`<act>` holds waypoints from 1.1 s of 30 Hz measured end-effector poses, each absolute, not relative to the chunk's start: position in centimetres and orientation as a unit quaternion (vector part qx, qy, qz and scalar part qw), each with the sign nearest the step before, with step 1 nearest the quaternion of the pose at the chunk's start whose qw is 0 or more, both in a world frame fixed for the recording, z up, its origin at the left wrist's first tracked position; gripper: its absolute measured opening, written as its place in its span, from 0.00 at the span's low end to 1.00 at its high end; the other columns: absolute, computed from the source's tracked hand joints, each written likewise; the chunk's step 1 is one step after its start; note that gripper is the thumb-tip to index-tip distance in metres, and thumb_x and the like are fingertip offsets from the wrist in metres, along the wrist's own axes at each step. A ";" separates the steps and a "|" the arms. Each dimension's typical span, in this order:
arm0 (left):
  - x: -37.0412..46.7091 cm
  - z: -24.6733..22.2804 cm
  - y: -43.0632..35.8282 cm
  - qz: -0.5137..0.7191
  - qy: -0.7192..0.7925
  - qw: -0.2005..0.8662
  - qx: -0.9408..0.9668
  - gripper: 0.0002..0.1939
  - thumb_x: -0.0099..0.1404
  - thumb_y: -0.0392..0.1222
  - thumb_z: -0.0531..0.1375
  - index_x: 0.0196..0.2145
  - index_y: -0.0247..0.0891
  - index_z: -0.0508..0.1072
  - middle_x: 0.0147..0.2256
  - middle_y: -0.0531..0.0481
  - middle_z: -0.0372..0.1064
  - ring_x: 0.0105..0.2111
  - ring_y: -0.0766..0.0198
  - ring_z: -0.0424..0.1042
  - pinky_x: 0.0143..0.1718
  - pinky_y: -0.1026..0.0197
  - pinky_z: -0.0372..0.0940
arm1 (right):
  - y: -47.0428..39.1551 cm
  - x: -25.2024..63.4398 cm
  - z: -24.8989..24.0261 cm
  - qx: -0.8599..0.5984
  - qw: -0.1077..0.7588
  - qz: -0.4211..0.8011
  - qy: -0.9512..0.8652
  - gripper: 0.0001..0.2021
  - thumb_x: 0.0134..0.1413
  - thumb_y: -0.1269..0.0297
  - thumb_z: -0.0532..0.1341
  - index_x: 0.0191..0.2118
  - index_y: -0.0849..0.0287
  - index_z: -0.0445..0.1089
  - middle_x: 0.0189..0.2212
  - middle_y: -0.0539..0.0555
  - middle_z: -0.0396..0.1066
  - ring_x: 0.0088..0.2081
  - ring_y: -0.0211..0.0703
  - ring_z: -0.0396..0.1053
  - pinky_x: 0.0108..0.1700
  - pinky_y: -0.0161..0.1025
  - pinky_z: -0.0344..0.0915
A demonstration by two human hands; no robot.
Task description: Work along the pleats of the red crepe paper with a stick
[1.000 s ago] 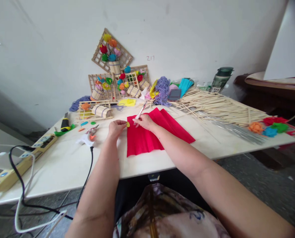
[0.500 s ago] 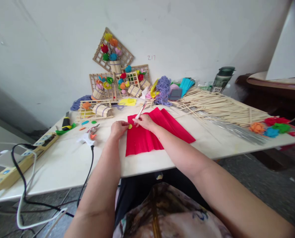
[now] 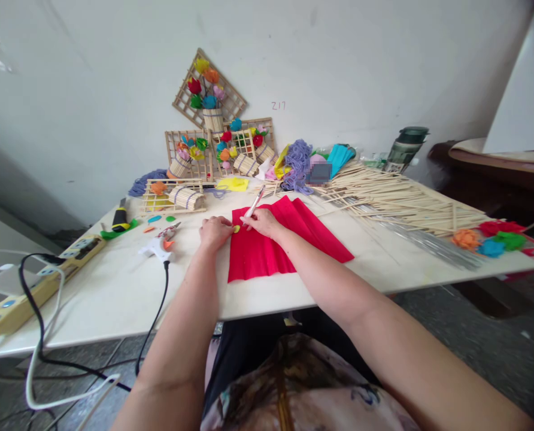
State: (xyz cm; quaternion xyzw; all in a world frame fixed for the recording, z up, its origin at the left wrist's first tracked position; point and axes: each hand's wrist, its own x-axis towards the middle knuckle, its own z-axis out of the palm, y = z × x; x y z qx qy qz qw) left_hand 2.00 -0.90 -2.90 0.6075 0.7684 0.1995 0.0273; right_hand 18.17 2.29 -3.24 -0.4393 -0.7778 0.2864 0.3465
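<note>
A sheet of red crepe paper [image 3: 267, 251] lies on the table in front of me, with fold lines running across it. My right hand [image 3: 262, 222] is closed around a white pen [image 3: 254, 202], its tip down at the upper left part of the red sheet. At the sheet's left edge, the fingertips of my left hand [image 3: 215, 231] are together on a small yellow oval piece [image 3: 236, 228], holding it against the paper. The pen's tip is close to this piece; whether it touches is too small to tell.
A glue gun [image 3: 160, 245] with a black cord lies left of my hands. Beyond it are a box cutter [image 3: 120, 218] and a power strip [image 3: 76, 254]. Bamboo lattices with paper flowers [image 3: 212, 93] stand at the back. Wooden sticks [image 3: 397, 188] and metal wires [image 3: 424, 242] spread across the right.
My view has shifted slightly. Both hands stay almost in place over the red paper, with the pen and the yellow piece still held.
</note>
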 end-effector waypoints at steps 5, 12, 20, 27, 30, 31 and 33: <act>2.0 -2.9 -1.1 0.210 0.770 0.027 0.602 0.15 0.47 0.57 0.60 0.27 0.44 0.75 0.44 0.46 0.67 0.47 0.46 0.58 0.43 0.50 0.59 | 2.0 18.3 -2.9 -0.438 0.315 0.240 -0.807 0.13 0.50 0.54 0.58 0.33 0.58 0.73 0.28 0.50 0.73 0.35 0.40 0.70 0.38 0.34 0.62; 1.8 -3.3 -1.0 0.234 0.768 0.042 0.595 0.12 0.48 0.54 0.60 0.26 0.45 0.75 0.47 0.49 0.66 0.48 0.46 0.57 0.46 0.48 0.56 | 2.4 18.0 -3.3 -0.434 0.256 0.166 -0.848 0.15 0.51 0.52 0.56 0.36 0.55 0.73 0.31 0.51 0.72 0.36 0.41 0.69 0.37 0.33 0.61; 1.6 -2.4 -1.1 0.241 0.764 0.081 0.593 0.14 0.47 0.51 0.61 0.33 0.50 0.76 0.53 0.54 0.61 0.54 0.47 0.53 0.53 0.48 0.49 | 2.6 17.8 -3.6 -0.432 0.243 0.144 -0.856 0.17 0.52 0.51 0.54 0.37 0.55 0.73 0.31 0.52 0.73 0.36 0.42 0.69 0.37 0.34 0.61; 1.7 -2.4 -1.3 0.235 0.761 0.093 0.598 0.12 0.46 0.50 0.62 0.32 0.51 0.76 0.55 0.55 0.58 0.56 0.44 0.48 0.54 0.43 0.44 | 2.5 18.0 -3.6 -0.421 0.270 0.160 -0.851 0.15 0.52 0.53 0.55 0.37 0.55 0.73 0.31 0.50 0.73 0.35 0.40 0.69 0.36 0.33 0.61; 1.7 -2.5 -1.3 0.237 0.764 0.092 0.593 0.11 0.46 0.50 0.62 0.30 0.50 0.76 0.56 0.55 0.57 0.57 0.44 0.48 0.55 0.43 0.43 | 2.4 18.0 -3.6 -0.429 0.280 0.172 -0.841 0.15 0.52 0.53 0.55 0.36 0.56 0.73 0.28 0.50 0.72 0.32 0.39 0.69 0.35 0.32 0.60; 1.7 -2.5 -1.3 0.235 0.766 0.092 0.591 0.10 0.46 0.50 0.62 0.30 0.50 0.76 0.56 0.55 0.57 0.57 0.45 0.48 0.55 0.43 0.43 | 2.4 18.0 -3.6 -0.430 0.282 0.175 -0.839 0.15 0.52 0.53 0.55 0.36 0.57 0.73 0.28 0.50 0.72 0.32 0.38 0.69 0.34 0.32 0.60; 1.8 -2.4 -1.3 0.232 0.769 0.092 0.589 0.10 0.46 0.49 0.62 0.30 0.49 0.76 0.56 0.55 0.57 0.57 0.46 0.47 0.55 0.44 0.43 | 2.5 18.0 -3.7 -0.430 0.287 0.178 -0.837 0.15 0.52 0.53 0.55 0.35 0.57 0.73 0.27 0.50 0.71 0.31 0.38 0.68 0.34 0.31 0.60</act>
